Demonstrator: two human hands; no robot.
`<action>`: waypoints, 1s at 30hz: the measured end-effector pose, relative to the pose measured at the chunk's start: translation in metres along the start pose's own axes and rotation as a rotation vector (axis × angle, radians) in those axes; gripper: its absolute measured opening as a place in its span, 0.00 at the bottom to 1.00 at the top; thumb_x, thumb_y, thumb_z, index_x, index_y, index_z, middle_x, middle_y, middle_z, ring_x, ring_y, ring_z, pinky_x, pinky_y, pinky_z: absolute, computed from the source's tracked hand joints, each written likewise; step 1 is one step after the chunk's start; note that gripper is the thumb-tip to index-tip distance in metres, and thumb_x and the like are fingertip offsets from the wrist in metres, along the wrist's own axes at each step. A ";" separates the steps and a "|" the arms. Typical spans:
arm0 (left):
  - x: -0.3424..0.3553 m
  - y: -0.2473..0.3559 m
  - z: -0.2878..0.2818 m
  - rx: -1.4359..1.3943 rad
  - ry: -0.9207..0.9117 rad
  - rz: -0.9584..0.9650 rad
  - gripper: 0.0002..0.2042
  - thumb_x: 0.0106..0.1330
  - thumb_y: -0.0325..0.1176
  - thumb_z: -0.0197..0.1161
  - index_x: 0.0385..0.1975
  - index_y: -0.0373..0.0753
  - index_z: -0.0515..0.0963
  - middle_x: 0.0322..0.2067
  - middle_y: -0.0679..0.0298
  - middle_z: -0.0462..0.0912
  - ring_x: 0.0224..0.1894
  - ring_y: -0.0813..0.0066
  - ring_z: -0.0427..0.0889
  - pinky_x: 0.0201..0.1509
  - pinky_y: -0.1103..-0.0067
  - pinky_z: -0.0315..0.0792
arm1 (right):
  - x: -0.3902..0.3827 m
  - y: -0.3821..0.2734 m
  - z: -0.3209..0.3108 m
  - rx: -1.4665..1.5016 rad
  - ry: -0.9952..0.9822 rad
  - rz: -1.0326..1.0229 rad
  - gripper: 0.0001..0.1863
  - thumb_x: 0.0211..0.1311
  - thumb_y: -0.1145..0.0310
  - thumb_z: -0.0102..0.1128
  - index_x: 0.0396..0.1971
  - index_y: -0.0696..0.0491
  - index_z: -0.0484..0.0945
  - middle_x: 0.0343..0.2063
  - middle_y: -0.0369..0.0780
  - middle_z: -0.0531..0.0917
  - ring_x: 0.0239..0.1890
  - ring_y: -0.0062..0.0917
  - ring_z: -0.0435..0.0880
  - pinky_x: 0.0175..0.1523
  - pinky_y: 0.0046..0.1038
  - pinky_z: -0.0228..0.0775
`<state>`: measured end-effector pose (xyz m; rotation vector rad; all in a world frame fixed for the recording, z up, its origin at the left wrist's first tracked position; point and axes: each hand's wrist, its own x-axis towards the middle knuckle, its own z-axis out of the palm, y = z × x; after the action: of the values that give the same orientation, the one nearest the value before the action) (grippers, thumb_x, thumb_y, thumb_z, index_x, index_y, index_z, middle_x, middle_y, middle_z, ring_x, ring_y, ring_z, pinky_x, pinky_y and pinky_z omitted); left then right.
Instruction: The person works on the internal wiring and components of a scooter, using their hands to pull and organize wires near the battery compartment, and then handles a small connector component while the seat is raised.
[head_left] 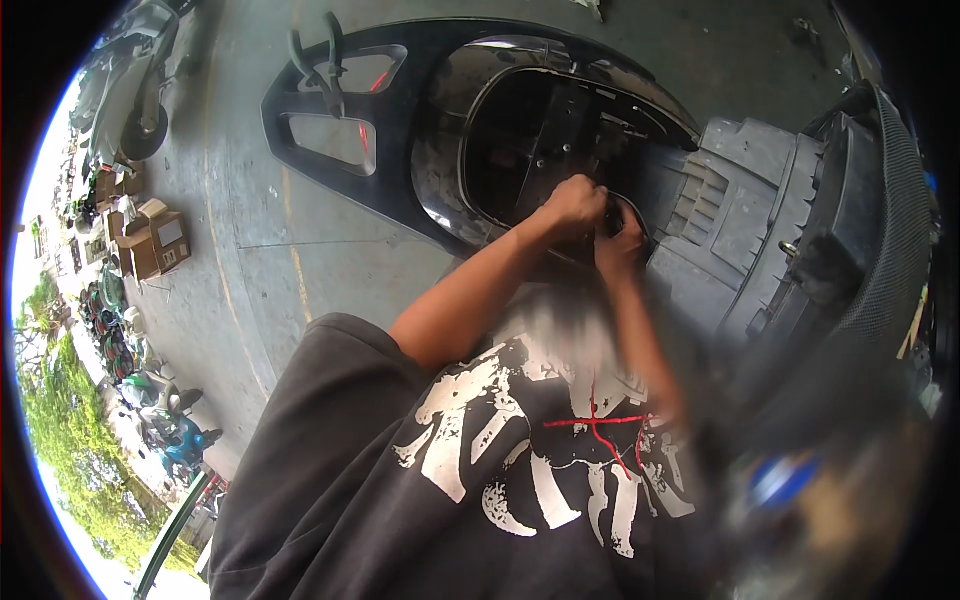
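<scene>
Both hands meet at the near right rim of an opening (510,180) in the black body of what looks like a scooter. My left hand (577,203) is closed in a fist, with its fingertips turned down into the dark hollow. Beside it, almost touching, my right hand (622,238) curls its fingers and thumb at the rim. What the fingers grip is hidden in shadow. Inside the opening is a dark floor with a few small bright fasteners. A pair of pliers (335,85) rests on the black rack-like tail frame (283,112) at the far left.
Grey ribbed plastic (740,190) adjoins the opening on the right, with a dark textured piece (890,220) rising beyond it. Cardboard boxes (155,240) sit on the floor at left. A motorcycle (135,90) stands at the upper left, with several more vehicles below. The lower right is blurred.
</scene>
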<state>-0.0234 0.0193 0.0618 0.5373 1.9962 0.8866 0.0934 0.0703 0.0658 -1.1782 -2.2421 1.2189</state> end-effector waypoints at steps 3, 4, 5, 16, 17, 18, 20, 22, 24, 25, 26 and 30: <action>0.005 0.023 -0.015 -0.345 -0.173 -0.274 0.17 0.70 0.42 0.50 0.26 0.36 0.78 0.19 0.61 0.74 0.21 0.73 0.67 0.29 0.72 0.64 | 0.000 0.016 0.001 -0.103 -0.015 -0.070 0.12 0.53 0.73 0.63 0.40 0.53 0.79 0.32 0.43 0.84 0.37 0.38 0.85 0.42 0.32 0.75; 0.008 0.028 -0.017 -0.482 -0.165 -0.431 0.17 0.71 0.43 0.49 0.28 0.37 0.78 0.19 0.64 0.72 0.20 0.77 0.64 0.26 0.74 0.62 | 0.001 0.019 0.001 -0.073 -0.051 -0.034 0.14 0.53 0.71 0.64 0.41 0.54 0.79 0.34 0.43 0.85 0.39 0.36 0.85 0.43 0.31 0.74; 0.015 0.028 -0.015 -0.534 -0.144 -0.455 0.19 0.72 0.46 0.48 0.33 0.37 0.78 0.20 0.66 0.73 0.18 0.77 0.61 0.23 0.75 0.58 | 0.001 0.023 0.001 -0.042 -0.087 0.003 0.15 0.53 0.70 0.65 0.42 0.55 0.79 0.35 0.43 0.85 0.40 0.33 0.85 0.45 0.30 0.74; 0.039 0.020 -0.009 -0.319 -0.342 -0.360 0.22 0.71 0.48 0.47 0.37 0.33 0.79 0.27 0.59 0.78 0.21 0.73 0.71 0.24 0.73 0.66 | 0.003 0.027 -0.003 0.386 -0.100 0.188 0.18 0.57 0.64 0.66 0.43 0.56 0.75 0.31 0.35 0.80 0.32 0.19 0.79 0.40 0.22 0.71; 0.034 0.033 -0.009 -0.358 -0.324 -0.438 0.23 0.72 0.47 0.45 0.34 0.32 0.81 0.23 0.62 0.77 0.19 0.77 0.69 0.21 0.77 0.63 | 0.003 0.035 -0.003 0.434 -0.069 0.123 0.19 0.58 0.63 0.66 0.45 0.56 0.74 0.32 0.35 0.80 0.31 0.18 0.78 0.39 0.21 0.71; 0.035 0.028 -0.008 -0.323 -0.338 -0.341 0.21 0.71 0.45 0.46 0.34 0.32 0.81 0.25 0.62 0.78 0.20 0.76 0.70 0.22 0.78 0.65 | 0.004 0.035 -0.001 0.486 -0.053 0.052 0.20 0.58 0.62 0.66 0.47 0.55 0.73 0.34 0.35 0.80 0.30 0.17 0.77 0.38 0.20 0.70; 0.036 0.013 -0.007 -0.249 -0.363 -0.147 0.18 0.70 0.41 0.49 0.36 0.32 0.80 0.28 0.61 0.80 0.23 0.75 0.74 0.25 0.78 0.67 | 0.004 0.036 0.000 0.560 -0.069 0.118 0.21 0.59 0.61 0.66 0.48 0.55 0.72 0.36 0.35 0.80 0.31 0.16 0.78 0.36 0.18 0.70; 0.044 -0.018 0.001 -0.206 -0.351 0.151 0.15 0.67 0.35 0.50 0.41 0.31 0.78 0.32 0.60 0.80 0.29 0.73 0.77 0.31 0.77 0.70 | 0.004 0.029 0.003 0.582 -0.082 0.186 0.21 0.59 0.62 0.66 0.47 0.56 0.73 0.37 0.35 0.79 0.33 0.16 0.78 0.38 0.19 0.71; 0.046 -0.034 0.008 -0.275 -0.311 0.178 0.15 0.64 0.32 0.52 0.46 0.30 0.76 0.36 0.58 0.80 0.35 0.70 0.78 0.39 0.76 0.72 | 0.006 0.021 0.000 0.547 -0.068 0.258 0.17 0.60 0.65 0.66 0.44 0.58 0.74 0.38 0.35 0.78 0.38 0.17 0.79 0.42 0.21 0.72; 0.032 -0.020 0.007 -0.366 -0.282 0.056 0.16 0.62 0.30 0.52 0.48 0.30 0.74 0.39 0.57 0.80 0.39 0.68 0.78 0.43 0.75 0.72 | 0.006 0.022 -0.001 0.582 -0.062 0.332 0.17 0.60 0.65 0.65 0.45 0.57 0.74 0.38 0.35 0.79 0.38 0.17 0.79 0.42 0.20 0.72; 0.016 -0.005 -0.001 -0.454 -0.244 -0.066 0.18 0.61 0.29 0.53 0.51 0.30 0.73 0.41 0.55 0.80 0.42 0.66 0.78 0.47 0.74 0.72 | 0.006 0.019 -0.002 0.620 -0.061 0.401 0.17 0.60 0.66 0.65 0.46 0.57 0.74 0.38 0.35 0.79 0.39 0.17 0.79 0.42 0.20 0.72; -0.011 0.014 -0.020 -0.481 -0.257 -0.011 0.23 0.59 0.28 0.55 0.57 0.31 0.67 0.49 0.47 0.76 0.53 0.57 0.75 0.56 0.70 0.69 | 0.004 0.007 0.003 0.779 0.000 0.414 0.16 0.61 0.66 0.63 0.46 0.55 0.75 0.36 0.34 0.81 0.37 0.17 0.79 0.41 0.18 0.69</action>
<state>-0.0336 0.0139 0.0860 0.3423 1.4852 1.1805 0.0932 0.0740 0.0580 -1.2987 -1.2938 1.9818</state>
